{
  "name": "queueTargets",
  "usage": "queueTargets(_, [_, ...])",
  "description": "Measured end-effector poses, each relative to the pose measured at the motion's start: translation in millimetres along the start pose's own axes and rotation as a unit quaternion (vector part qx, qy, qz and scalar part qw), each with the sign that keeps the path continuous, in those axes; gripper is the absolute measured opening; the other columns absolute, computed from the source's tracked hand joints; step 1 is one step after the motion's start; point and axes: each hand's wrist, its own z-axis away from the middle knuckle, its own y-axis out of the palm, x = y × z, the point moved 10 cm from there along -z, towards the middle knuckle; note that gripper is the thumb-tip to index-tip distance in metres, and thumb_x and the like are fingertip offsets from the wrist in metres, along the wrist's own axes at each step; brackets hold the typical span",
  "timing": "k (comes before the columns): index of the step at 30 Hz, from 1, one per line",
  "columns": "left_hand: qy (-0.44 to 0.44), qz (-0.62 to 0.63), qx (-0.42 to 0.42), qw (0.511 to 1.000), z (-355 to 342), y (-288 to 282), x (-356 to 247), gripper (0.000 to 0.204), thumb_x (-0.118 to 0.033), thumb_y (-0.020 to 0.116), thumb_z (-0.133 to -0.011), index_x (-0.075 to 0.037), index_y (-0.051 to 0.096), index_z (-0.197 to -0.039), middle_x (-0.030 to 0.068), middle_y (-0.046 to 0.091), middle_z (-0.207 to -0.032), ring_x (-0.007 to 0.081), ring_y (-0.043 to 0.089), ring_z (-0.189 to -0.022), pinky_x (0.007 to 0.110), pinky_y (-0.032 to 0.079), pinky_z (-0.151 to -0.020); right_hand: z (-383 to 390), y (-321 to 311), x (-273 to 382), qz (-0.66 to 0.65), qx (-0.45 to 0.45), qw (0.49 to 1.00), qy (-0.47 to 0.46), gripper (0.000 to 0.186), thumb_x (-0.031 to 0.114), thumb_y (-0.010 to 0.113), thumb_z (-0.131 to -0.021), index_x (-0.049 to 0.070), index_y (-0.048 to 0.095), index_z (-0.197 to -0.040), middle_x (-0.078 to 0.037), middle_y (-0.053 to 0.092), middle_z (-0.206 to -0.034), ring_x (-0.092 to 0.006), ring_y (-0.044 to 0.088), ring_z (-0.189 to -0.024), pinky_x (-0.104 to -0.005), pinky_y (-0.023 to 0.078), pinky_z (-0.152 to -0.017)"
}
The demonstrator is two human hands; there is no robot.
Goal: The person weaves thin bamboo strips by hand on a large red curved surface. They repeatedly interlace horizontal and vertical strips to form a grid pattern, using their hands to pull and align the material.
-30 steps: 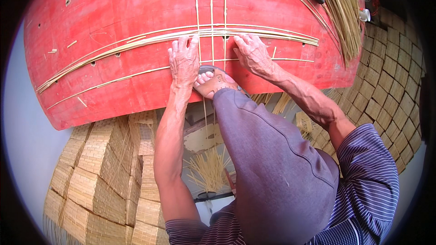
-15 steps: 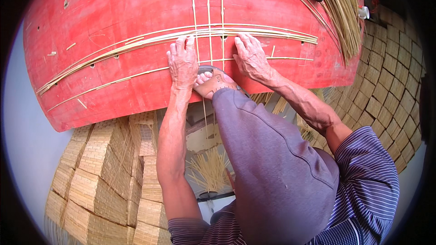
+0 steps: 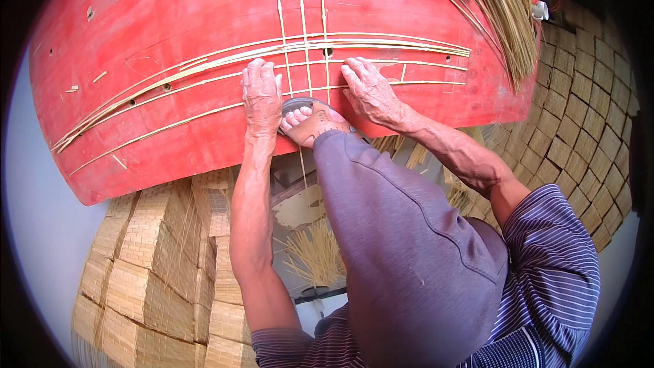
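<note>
Bamboo strip (image 3: pixel 422 65), the thin crosswise one at the fingertips, is lying on the curved red board (image 3: pixel 170 13), between a crosswise bundle of strips (image 3: pixel 388 43) and a lower single strip (image 3: pixel 429 82) that is running closer to the board's near edge. Its long axis is running from the left edge toward the right edge, across three lengthwise strips (image 3: pixel 302 0) that are reaching down from the far edge.

The left hand (image 3: pixel 261 99) is resting just left of those three and the right hand (image 3: pixel 371 92) just right of them, so both are lying about equally close to the strip, which is passing at their fingertips, on the far side of the palms. Its right end is lying nearer the right hand than its left end is to the left hand. Toward the left edge, it is converging with the bundle.

The two hands are resting apart, fingers bending slightly; whether they are pinching the strip or only pressing on it, the view is not revealing. Between them, a sandaled foot (image 3: pixel 310 123) is resting at the near edge, covering part of the lengthwise strips.
</note>
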Motion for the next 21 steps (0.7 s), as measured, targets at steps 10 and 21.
queueTargets(10, [0.004,0.019,0.007,1.000,9,-3,-5,0.024,-0.002,0.067,-0.083,-0.001,0.060,-0.107,0.0165,0.056,-0.108,0.0357,0.055,-0.104,0.047,0.046,-0.092,5,-1,0,-0.013,-0.003,1.000,-0.003,0.034,0.006,0.060,-0.083,-0.010,0.055,-0.112,-0.027,0.055,-0.116,-0.0422,0.054,-0.112,-0.0485,0.044,-0.099])
queueTargets(21, [0.015,0.021,-0.011,1.000,12,-3,-9,0.020,-0.001,0.063,-0.084,0.000,0.060,-0.104,0.0173,0.057,-0.107,0.0364,0.056,-0.100,0.047,0.048,-0.089,13,3,1,-0.004,0.009,1.000,-0.006,0.039,0.006,0.060,-0.082,-0.012,0.054,-0.116,-0.028,0.055,-0.121,-0.0431,0.053,-0.114,-0.0486,0.044,-0.101])
